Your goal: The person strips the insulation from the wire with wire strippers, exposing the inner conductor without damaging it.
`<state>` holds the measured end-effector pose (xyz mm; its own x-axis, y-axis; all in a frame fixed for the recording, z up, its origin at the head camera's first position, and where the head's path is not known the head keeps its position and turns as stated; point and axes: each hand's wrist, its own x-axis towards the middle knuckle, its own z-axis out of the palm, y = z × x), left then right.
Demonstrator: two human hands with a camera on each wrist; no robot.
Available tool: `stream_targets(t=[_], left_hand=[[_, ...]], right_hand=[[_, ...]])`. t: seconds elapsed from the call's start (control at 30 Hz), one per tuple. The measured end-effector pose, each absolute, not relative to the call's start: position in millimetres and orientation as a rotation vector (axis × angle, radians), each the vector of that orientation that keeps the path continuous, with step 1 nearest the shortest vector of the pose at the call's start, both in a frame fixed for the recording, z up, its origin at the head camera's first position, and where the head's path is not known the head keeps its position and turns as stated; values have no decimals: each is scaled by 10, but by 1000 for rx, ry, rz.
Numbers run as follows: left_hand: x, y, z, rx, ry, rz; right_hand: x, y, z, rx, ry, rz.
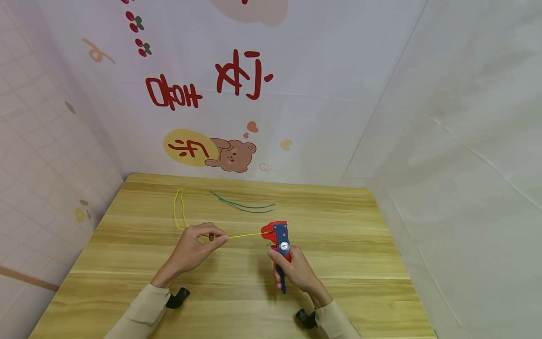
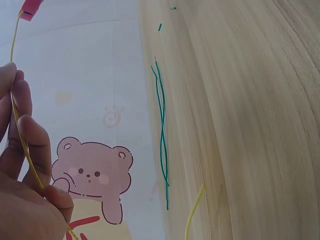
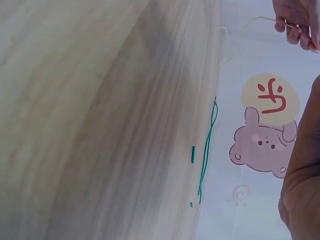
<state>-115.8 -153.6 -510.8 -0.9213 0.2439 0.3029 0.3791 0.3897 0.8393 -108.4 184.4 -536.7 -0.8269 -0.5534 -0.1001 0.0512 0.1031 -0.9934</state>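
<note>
My left hand (image 1: pixel 192 247) pinches a thin yellow wire (image 1: pixel 245 235) between thumb and forefinger. From there the wire runs right to the red head of a red-and-blue wire stripper (image 1: pixel 281 234), which my right hand (image 1: pixel 299 270) grips by its handles. The wire's end is hidden at the stripper's mouth. The left wrist view shows the wire passing along the palm of the left hand (image 2: pixel 22 165), with a red corner of the tool above. In the right wrist view only part of the right hand (image 3: pixel 305 200) shows; the tool is out of sight there.
Two green wires (image 1: pixel 245 206) lie toward the back of the wooden table (image 1: pixel 338 226). Small green offcuts (image 2: pixel 160 27) lie near them. The yellow wire's slack loops on the table at the left. A printed cloth wall (image 1: pixel 305 141) stands behind the table.
</note>
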Motion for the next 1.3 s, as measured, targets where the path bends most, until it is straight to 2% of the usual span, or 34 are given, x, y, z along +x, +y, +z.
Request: stream_targets(t=[1.3], left_hand=[[-1169,-1491,-5119,-494,-2483,-1505]], right_hand=[[-1073,1720,-5425,-335,2131,-1820]])
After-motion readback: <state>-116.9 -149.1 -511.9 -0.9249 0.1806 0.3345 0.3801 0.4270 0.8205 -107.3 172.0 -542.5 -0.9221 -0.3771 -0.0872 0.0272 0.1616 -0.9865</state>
